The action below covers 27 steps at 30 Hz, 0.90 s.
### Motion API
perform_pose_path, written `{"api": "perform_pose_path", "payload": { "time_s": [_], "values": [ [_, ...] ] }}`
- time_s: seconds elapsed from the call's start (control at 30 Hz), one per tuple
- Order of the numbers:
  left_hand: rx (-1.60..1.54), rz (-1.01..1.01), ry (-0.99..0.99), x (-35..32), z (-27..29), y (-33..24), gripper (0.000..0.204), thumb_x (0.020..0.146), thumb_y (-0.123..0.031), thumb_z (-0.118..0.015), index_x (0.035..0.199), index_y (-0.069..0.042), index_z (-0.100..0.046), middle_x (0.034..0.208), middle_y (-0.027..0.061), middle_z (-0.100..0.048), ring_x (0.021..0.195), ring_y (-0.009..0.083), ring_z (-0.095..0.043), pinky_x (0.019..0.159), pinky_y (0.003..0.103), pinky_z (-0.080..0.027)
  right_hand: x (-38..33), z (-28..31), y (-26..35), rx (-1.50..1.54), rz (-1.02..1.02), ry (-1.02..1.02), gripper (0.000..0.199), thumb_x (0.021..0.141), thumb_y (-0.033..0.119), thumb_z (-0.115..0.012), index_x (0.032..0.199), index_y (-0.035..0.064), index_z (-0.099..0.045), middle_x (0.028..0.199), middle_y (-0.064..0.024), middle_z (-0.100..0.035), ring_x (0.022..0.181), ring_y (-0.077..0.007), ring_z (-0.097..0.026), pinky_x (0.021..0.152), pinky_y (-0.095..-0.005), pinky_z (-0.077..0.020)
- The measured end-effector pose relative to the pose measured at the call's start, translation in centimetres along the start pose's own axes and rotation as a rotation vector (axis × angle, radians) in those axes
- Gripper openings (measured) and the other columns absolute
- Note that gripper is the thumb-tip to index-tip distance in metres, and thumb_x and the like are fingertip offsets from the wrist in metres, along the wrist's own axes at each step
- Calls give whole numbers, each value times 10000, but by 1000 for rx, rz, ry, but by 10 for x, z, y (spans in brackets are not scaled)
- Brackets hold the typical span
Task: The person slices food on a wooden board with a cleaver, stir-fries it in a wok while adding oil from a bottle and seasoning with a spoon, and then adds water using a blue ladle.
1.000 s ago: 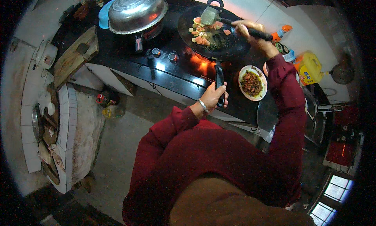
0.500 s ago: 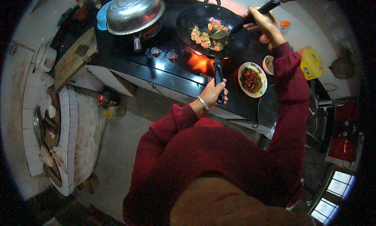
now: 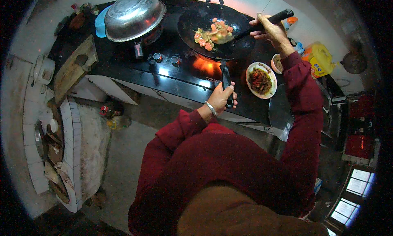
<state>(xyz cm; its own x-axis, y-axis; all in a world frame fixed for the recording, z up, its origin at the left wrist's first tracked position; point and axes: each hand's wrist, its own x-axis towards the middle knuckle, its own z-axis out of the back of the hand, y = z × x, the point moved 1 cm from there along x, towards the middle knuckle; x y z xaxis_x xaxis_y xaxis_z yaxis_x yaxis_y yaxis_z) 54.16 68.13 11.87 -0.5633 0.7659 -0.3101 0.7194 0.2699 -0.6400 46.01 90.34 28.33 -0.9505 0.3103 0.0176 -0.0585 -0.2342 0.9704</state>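
— Since half a second back, what's shifted? — Barely anything: the right hand (image 3: 273,30) sits at much the same spot in the upper right of the frame, and the food (image 3: 213,32) now lies more toward the middle of the wok (image 3: 217,31).

— How is that hand gripping? — Its fingers are wrapped tight around the black handle of a spatula (image 3: 262,24), whose blade end reaches into the food.

— And the left hand (image 3: 221,99)? — Just right of frame centre, closed around the wok's long black handle (image 3: 226,82), a bracelet on the wrist.

— Where does the wok sit? — At the top centre, on the black stove (image 3: 172,72), with an orange flame (image 3: 204,66) glowing beneath its lower edge.

— What else is around? — 1 upturned steel bowl (image 3: 133,15) covers something at the upper left of the stove. 1 white plate (image 3: 261,79) of dark cooked food lies just right of the left hand, and a yellow jug (image 3: 320,60) stands further right.
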Motion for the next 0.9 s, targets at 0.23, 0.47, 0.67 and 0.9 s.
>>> {"api": "perform_pose_path", "payload": {
  "time_s": [0.23,0.47,0.67,0.9],
  "values": [
    [17,-17,0,2,6,1,288,886,-269,-505,1095,-117,-378,692,46,-507,551,149,-536,476,290,-460,-29,14,19,9,-93,64,294,893,294,-482,924,11,-555,949,-158,-620,610,-202,-639,511,-261,-541],
    [28,-19,16,3,1,2,292,883,-268,-500,1086,-109,-363,684,49,-500,534,156,-535,469,301,-469,-26,-50,-50,273,35,-13,313,911,310,-458,958,7,-522,941,-129,-608,674,-247,-641,567,-303,-554],
    [16,-8,6,2,3,1,287,882,-267,-497,1082,-110,-363,683,50,-498,540,154,-535,469,293,-467,-25,-22,-54,500,116,-154,317,936,271,-392,896,-17,-517,1097,-243,-526,843,-347,-621,674,-351,-558],
    [14,-13,-18,0,5,-1,288,886,-272,-490,1086,-109,-362,700,50,-500,544,148,-532,479,296,-471,-50,19,-11,-21,-37,-23,285,904,307,-481,877,35,-561,981,-123,-616,685,-193,-642,579,-253,-531]
  ]
}}
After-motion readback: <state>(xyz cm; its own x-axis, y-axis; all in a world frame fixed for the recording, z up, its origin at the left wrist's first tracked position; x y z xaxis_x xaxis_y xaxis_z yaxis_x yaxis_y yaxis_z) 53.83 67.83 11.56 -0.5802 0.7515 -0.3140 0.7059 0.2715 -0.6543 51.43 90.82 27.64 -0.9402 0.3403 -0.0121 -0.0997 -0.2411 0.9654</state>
